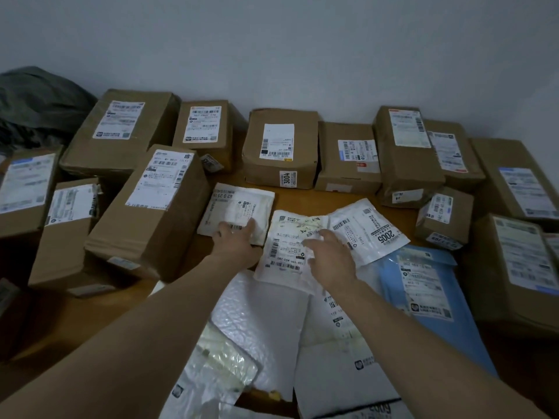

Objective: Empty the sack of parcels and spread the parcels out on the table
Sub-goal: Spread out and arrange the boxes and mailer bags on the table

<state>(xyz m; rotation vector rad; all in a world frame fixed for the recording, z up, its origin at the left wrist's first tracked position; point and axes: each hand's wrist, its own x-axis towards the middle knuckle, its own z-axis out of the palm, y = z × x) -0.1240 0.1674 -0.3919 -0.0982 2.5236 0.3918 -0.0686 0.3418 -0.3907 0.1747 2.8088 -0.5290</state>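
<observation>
Against a pale wall, the wooden table [302,195] carries brown boxes [279,146] in an arc from 9 to 3 o'clock, probably pushed back to leave room in the middle. There the left hand [233,237] lies flat, fingers spread wide, on a white envelope [239,207] at 11 o'clock. The right hand [329,255], fingers loosely open and holding nothing, rests on overlapping white mailers [284,252], apparently to slide them apart. A dark sack [39,101] lies crumpled at 10 o'clock, seemingly emptied.

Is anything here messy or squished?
Yes. The box marked 3004 in the back row looks dented and wrinkled at its top edge. In front, the white mailers overlap each other and the blue one instead of lying apart.
</observation>
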